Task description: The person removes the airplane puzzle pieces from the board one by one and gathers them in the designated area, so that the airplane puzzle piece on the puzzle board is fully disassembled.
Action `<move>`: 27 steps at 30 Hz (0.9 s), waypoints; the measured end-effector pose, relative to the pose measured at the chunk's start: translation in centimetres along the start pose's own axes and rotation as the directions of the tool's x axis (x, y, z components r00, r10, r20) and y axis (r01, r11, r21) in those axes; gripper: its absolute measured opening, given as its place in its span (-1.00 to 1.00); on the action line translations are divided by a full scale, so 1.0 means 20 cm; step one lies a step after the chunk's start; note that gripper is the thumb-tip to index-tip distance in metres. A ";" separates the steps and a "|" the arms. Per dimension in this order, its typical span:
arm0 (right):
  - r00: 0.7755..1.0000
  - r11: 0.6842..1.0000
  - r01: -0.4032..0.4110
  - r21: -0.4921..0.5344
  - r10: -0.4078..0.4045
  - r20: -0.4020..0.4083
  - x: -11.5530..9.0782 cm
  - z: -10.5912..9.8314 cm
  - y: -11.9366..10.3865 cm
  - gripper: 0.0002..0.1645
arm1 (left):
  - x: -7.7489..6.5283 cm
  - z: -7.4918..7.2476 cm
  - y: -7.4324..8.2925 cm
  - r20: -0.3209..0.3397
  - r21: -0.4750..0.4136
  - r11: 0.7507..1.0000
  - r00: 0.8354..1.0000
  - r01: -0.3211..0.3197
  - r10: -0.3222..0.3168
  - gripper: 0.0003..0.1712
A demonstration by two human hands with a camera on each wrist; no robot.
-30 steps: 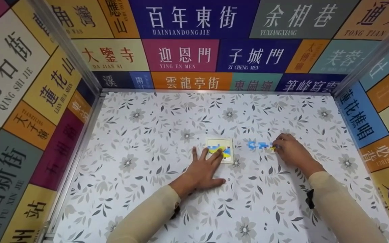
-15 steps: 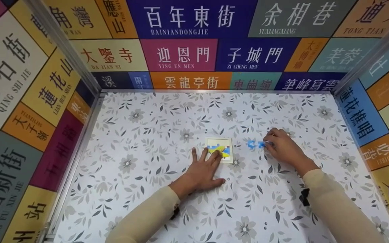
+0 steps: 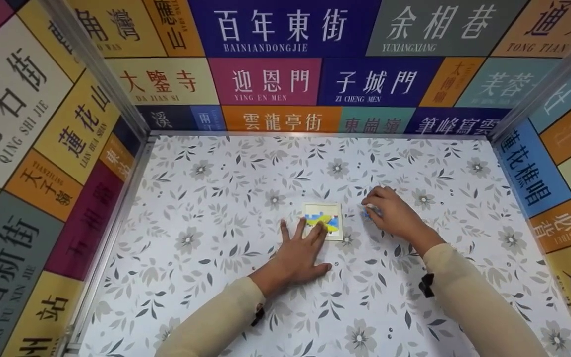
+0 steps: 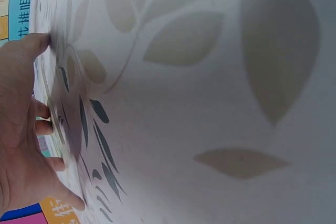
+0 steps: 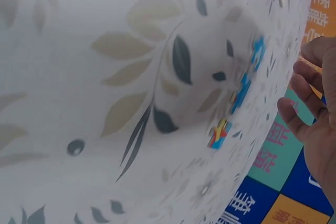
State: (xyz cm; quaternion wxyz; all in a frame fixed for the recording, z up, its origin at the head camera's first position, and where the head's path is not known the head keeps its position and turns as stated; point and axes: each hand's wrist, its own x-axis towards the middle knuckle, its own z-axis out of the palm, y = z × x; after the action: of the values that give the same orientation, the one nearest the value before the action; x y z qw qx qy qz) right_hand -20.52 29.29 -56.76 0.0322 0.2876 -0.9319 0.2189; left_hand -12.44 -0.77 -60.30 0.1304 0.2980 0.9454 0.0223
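Note:
A small square jigsaw puzzle with a cream frame (image 3: 340, 228) lies mid-table. Blue and yellow pieces (image 3: 321, 220) fill a band across it, and a bare cream strip shows along its far side. My left hand (image 3: 298, 255) is spread flat, its fingertips resting on the puzzle's near left part. Right of the board, my right hand (image 3: 394, 215) hovers over loose puzzle pieces, mostly hiding them in the head view. The right wrist view shows two blue pieces (image 5: 241, 93) and a yellow, red and blue piece (image 5: 219, 134) on the table, apart from the loosely bent fingers.
White cloth or paper with grey leaves and flowers covers the table (image 3: 226, 198). Panels printed with large characters stand at the back (image 3: 270, 82), left (image 3: 67, 124) and right (image 3: 533, 173). A metal rail (image 3: 117, 218) runs along the left table edge.
My right hand has moved left along the row of loose pieces, from its right end to its left end, nearer the board. The left hand has stayed on the puzzle.

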 end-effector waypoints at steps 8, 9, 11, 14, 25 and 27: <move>0.999 0.999 0.046 0.014 -0.046 0.028 0.10 0.09 -0.11 -0.83 | 0.00 0.00 0.02 -0.018 0.039 0.999 0.999 0.036 -0.035 0.11; 0.998 0.998 0.055 0.022 -0.056 0.035 0.11 0.10 -0.12 -0.83 | 0.00 0.00 0.03 -0.018 0.046 0.998 0.999 0.038 -0.038 0.11; 0.996 0.997 0.074 0.031 -0.075 0.052 0.13 0.12 -0.15 -0.83 | 0.00 0.00 0.03 -0.019 0.057 0.997 0.999 0.043 -0.042 0.11; 0.992 0.996 0.084 0.042 -0.087 0.086 0.17 0.15 -0.20 -0.81 | 0.00 0.01 0.03 -0.016 0.063 0.997 0.999 0.048 -0.047 0.11; 0.978 0.994 0.088 0.062 -0.098 0.183 0.25 0.23 -0.30 -0.76 | -0.01 0.02 0.03 -0.038 0.058 0.998 0.999 0.035 -0.033 0.09; 0.978 0.994 0.092 0.066 -0.103 0.182 0.26 0.25 -0.31 -0.76 | -0.02 0.02 0.03 -0.042 0.050 0.998 0.999 0.034 -0.032 0.09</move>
State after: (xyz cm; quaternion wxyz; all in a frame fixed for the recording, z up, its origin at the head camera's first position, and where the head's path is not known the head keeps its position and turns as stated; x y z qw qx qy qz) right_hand -21.14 19.81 -57.77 -0.0520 0.3528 -0.9089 0.2162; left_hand -11.79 -0.55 -60.60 0.1034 0.2852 0.9529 0.0022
